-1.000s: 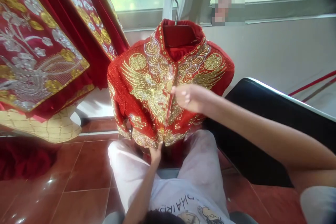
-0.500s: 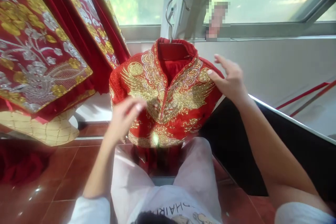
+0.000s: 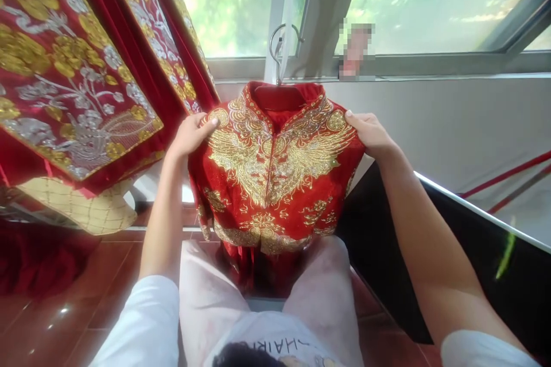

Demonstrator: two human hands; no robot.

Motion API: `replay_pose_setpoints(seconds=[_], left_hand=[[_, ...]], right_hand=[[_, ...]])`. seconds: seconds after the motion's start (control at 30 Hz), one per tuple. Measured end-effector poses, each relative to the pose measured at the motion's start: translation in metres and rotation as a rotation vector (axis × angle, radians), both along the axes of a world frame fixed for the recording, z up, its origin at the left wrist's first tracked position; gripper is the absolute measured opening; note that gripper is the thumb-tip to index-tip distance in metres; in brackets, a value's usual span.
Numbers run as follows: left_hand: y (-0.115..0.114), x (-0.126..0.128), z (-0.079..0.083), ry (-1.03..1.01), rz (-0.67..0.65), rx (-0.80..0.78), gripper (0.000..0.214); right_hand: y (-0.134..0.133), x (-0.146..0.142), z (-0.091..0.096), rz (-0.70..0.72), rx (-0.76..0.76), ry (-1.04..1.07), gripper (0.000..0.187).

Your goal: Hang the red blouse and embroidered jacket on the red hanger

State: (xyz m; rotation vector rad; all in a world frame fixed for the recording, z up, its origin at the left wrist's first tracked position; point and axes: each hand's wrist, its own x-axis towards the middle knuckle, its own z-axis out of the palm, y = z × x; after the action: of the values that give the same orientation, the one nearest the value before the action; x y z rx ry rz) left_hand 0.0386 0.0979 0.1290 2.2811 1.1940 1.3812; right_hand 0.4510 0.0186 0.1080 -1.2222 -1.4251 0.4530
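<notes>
A red jacket (image 3: 275, 166) with gold and silver embroidery hangs in front of me on a hanger with a metal hook (image 3: 279, 51). My left hand (image 3: 191, 133) grips the jacket's left shoulder, fingers curled over the cloth. At the right shoulder my right hand (image 3: 370, 133) is closed on the fabric in the same way. The jacket's hem falls over my knees in pale trousers (image 3: 318, 292).
Other red embroidered garments (image 3: 73, 69) hang at the left, over a cream quilted piece (image 3: 86, 209). A window (image 3: 387, 6) runs along the back above a grey wall. A black surface (image 3: 473, 252) lies at the right. The floor is red-brown tile (image 3: 64, 321).
Both hands rose from the jacket's front and hem to its two shoulders and closed on them. The view tilted up, showing more window.
</notes>
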Motion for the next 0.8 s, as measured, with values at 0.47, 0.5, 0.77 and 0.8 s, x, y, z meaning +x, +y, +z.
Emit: replay_pose_setpoints(seconds=[0.47,0.5,0.77,0.8], left_hand=[[-0.019,0.005,-0.011,-0.018,0.097,0.018,0.046],[-0.02,0.005,-0.011,-0.017,0.103,0.024,0.045],[-0.024,0.008,-0.011,-0.006,0.15,0.059,0.043],[-0.024,0.008,-0.011,-0.005,0.155,0.062,0.042]], right_hand=[[-0.03,-0.184,-0.034,-0.235,0.365,-0.212,0.012],[-0.025,-0.187,-0.034,-0.243,0.352,-0.212,0.008],[-0.01,-0.181,-0.045,-0.246,0.354,-0.153,0.008],[-0.01,-0.181,-0.046,-0.248,0.364,-0.156,0.005]])
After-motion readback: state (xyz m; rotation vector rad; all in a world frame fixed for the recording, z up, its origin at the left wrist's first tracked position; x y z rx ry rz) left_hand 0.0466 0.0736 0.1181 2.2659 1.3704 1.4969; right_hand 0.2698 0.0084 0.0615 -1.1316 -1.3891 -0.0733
